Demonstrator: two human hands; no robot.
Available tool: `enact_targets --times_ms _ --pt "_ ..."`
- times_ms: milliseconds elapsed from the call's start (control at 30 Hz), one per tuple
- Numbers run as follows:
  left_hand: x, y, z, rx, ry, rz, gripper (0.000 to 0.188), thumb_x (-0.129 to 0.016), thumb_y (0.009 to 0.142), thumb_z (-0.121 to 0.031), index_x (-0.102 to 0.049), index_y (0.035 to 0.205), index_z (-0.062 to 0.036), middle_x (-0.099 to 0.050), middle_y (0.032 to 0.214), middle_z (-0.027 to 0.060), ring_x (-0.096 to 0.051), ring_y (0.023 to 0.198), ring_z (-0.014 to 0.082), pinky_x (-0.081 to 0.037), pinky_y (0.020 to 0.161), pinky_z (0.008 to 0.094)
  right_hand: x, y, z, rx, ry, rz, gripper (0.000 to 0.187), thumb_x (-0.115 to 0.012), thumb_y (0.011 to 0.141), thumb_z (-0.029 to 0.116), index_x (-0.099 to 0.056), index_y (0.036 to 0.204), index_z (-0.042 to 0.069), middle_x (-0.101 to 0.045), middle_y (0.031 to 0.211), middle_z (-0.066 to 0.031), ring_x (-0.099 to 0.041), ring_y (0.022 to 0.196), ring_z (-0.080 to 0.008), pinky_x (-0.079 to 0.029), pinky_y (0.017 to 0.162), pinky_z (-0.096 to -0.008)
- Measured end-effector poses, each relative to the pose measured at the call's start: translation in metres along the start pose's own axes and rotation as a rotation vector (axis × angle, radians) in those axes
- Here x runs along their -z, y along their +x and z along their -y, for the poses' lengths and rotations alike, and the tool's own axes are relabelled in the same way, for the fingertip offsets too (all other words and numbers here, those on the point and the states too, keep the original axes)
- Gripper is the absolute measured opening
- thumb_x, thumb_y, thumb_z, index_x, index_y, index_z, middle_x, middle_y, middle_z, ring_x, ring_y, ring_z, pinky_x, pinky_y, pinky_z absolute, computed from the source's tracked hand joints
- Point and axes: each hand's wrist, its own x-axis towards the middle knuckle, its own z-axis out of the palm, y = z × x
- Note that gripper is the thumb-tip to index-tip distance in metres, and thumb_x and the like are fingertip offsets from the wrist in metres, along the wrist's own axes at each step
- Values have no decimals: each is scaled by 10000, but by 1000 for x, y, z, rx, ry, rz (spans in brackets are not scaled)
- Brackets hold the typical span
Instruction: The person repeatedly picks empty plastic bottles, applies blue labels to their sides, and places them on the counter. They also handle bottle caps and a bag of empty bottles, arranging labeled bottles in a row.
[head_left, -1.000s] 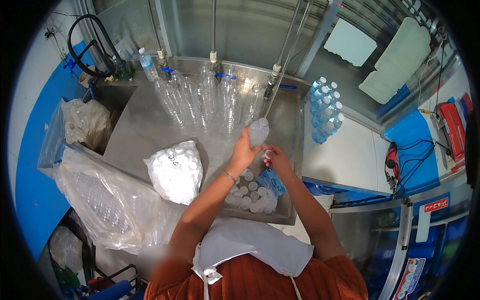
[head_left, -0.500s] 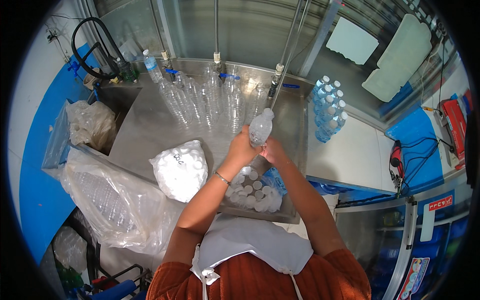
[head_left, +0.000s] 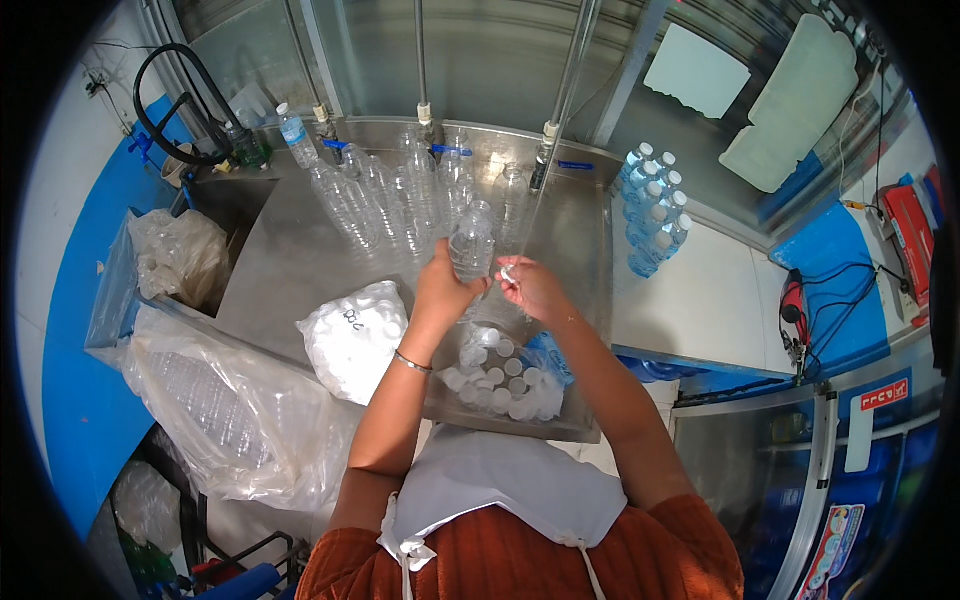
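Observation:
My left hand [head_left: 445, 292] is wrapped round a clear plastic bottle [head_left: 472, 240], held tilted above the steel counter [head_left: 290, 250]. To its right, my right hand [head_left: 537, 290] pinches a small white bottle cap [head_left: 508, 273] between its fingertips, apart from the bottle. Behind both hands stand several clear unlabelled bottles [head_left: 412, 190], close together. Nearer to me, below the hands, an opened clear bag holds loose white caps [head_left: 515, 369]. A full, closed bag of white caps [head_left: 355, 340] lies left of my left wrist.
At the right, several capped bottles [head_left: 655, 210] stand on a white surface [head_left: 710, 310]. Taps with blue handles [head_left: 452, 150] line the back. On the left are a sink [head_left: 250, 215], a crumpled bag [head_left: 180, 250] and a large plastic bag of bottles [head_left: 230, 410].
The bottle has moved left and slightly down with my left hand. My hands, close together before, have drawn apart, and the small white cap now shows in my right fingers.

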Motion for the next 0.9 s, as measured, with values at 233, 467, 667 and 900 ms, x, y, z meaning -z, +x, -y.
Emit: enact_targets --times_ms 233,467,667,900 --pt "-28 3 -10 -41 59 104 692 -837 665 -161 -483 1222 50 -694 873 213 -701 798 327 -534 720 378 9 -30 16 87 -230 -190 392 -513 950 67 -530 1335 -5 -616 1123 -77 -631 903 -160 -534 817 -276" --pt "-45 8 -13 -154 2 102 675 -835 670 -165 -484 1200 60 -687 864 236 -696 828 367 -532 729 398 -3 -82 71 680 -704 -467 393 -647 931 96 -590 1317 43 -637 1084 -47 -606 933 -114 -487 854 -247" --pt "-42 10 -16 -76 33 151 682 -840 664 -170 -487 1202 55 -688 876 245 -695 831 376 -535 737 411 -31 -87 96 885 -776 -506 365 -683 936 187 -638 1273 56 -639 1045 -33 -601 926 -101 -476 850 -236" --pt "-39 4 -16 -76 46 135 726 -846 656 -183 -476 1232 58 -673 837 247 -678 807 406 -530 728 429 -51 -70 84 1030 -994 -392 353 -663 944 193 -638 1270 62 -631 1109 -62 -624 910 -159 -488 838 -251"
